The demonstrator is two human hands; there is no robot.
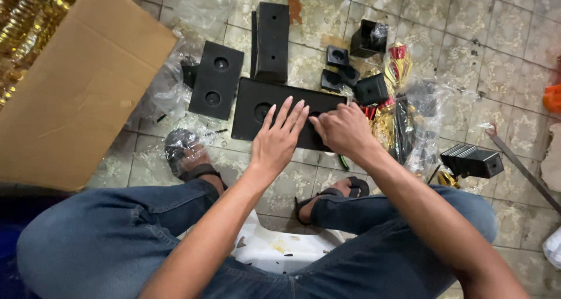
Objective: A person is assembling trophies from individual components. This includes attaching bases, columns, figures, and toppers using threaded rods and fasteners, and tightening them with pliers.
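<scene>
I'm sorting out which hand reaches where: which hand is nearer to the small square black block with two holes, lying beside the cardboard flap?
Left. The left hand rests flat on the long black base plate, just right of the two-hole block. The right hand is farther right, at the plate's other end.

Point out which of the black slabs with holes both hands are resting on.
The long slab lying crosswise nearest the person: the left hand lies flat on it and the right hand presses its right part. The shorter slab lies untouched.

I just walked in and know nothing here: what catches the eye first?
Two bare hands at centre: the left hand lies flat on a long black slab with round holes, the right hand presses its right end. Smaller black blocks lie behind, a cardboard box stands at left.
</scene>
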